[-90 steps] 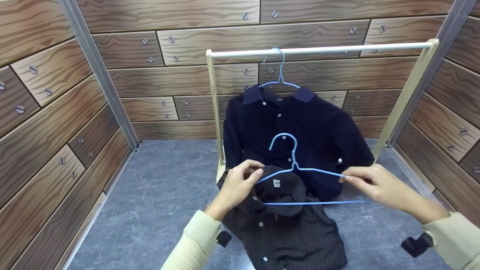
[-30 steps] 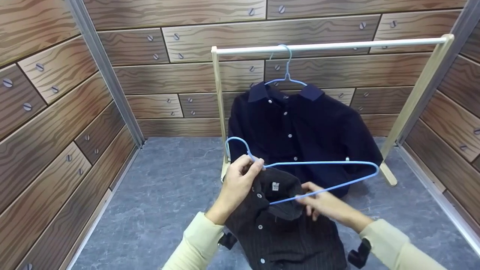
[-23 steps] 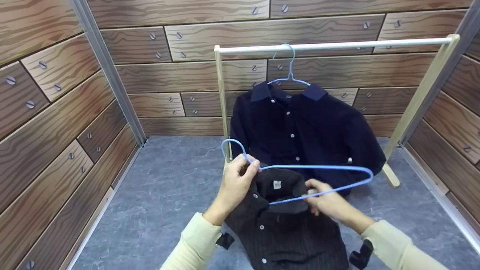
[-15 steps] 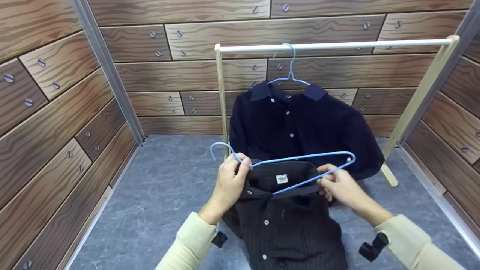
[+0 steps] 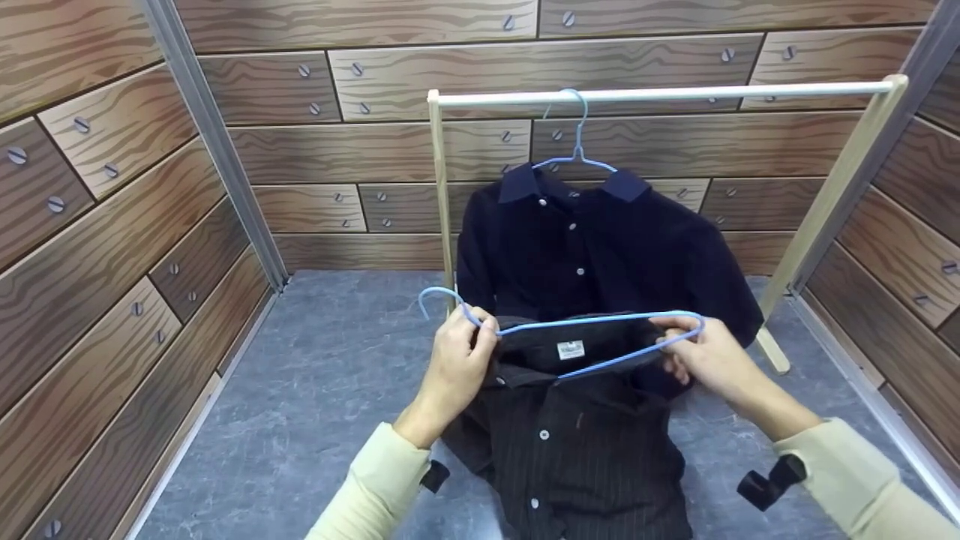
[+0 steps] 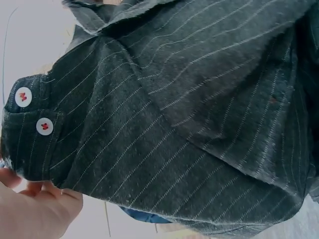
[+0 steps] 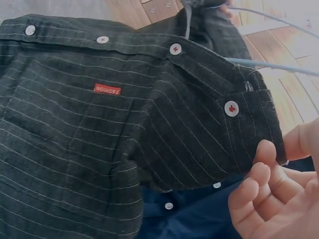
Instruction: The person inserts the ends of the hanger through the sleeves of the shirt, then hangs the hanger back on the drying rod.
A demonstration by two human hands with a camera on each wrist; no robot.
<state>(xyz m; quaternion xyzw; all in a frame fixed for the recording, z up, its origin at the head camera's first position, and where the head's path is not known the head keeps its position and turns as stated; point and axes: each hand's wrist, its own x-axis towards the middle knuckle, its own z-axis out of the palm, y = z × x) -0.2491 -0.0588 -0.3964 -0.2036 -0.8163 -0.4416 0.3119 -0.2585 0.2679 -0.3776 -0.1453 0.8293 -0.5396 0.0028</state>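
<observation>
A dark pinstriped shirt (image 5: 600, 450) with white buttons hangs in front of me, its neck opening facing up and a label (image 5: 571, 350) inside. My left hand (image 5: 456, 352) grips the blue clothes hanger (image 5: 592, 322) just below its hook, against the collar's left side. The hanger's left part is hidden inside the shirt; its right arm sticks out over the collar. My right hand (image 5: 712, 360) pinches the collar's right end behind the hanger's rounded corner. The right wrist view shows thumb and fingertips on the buttoned collar tip (image 7: 249, 119). In the left wrist view, fingers (image 6: 42, 199) touch the collar's edge.
Behind stands a wooden clothes rack (image 5: 810, 202) with a white rail (image 5: 675, 94). A navy shirt (image 5: 622, 247) hangs from it on another blue hanger (image 5: 578, 142), close behind my hands. Wood-patterned walls (image 5: 360, 150) enclose the grey floor (image 5: 322, 360).
The left hand shifted from the hanger's arm to its neck, and the hanger moved left into the shirt. The right hand left the hanger's arm, took the collar and pulled it right, widening the neck.
</observation>
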